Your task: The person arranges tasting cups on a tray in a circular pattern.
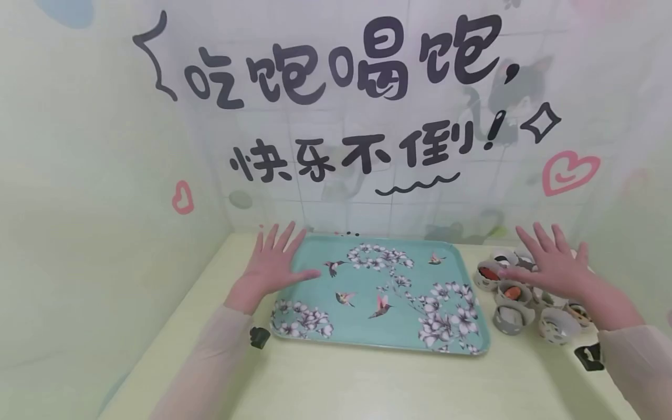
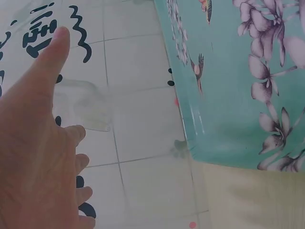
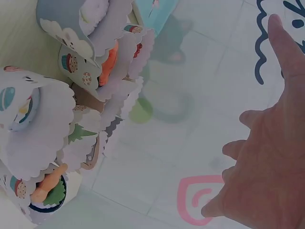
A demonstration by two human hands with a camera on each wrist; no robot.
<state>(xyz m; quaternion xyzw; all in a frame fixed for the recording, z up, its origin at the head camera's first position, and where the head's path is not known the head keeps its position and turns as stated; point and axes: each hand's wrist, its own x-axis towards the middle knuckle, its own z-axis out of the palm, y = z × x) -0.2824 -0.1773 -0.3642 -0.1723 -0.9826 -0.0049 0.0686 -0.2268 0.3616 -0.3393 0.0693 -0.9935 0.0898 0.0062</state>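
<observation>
Spread fingers mark my left hand [image 1: 271, 265], held over the left edge of a turquoise tray [image 1: 367, 291] printed with pale blossoms and small birds. My right hand [image 1: 559, 271], also spread and holding nothing, hovers over a cluster of paper cups to the tray's right. One cup [image 1: 509, 318] stands nearest the tray. Up close in the right wrist view, scalloped cups [image 3: 38, 126] hold small pieces, among them an orange piece [image 3: 50, 183] on a green leaf shape. The left wrist view shows the left hand [image 2: 38, 138] apart from the tray [image 2: 228, 129].
The pale wooden table [image 1: 367, 379] carries both tray and cups. Behind it rises a light tiled-pattern backdrop [image 1: 346, 216] with dark lettering and pink hearts; similar pale sheets [image 1: 94, 233] flank both sides. Black wrist straps [image 1: 259, 337] show at the sleeves.
</observation>
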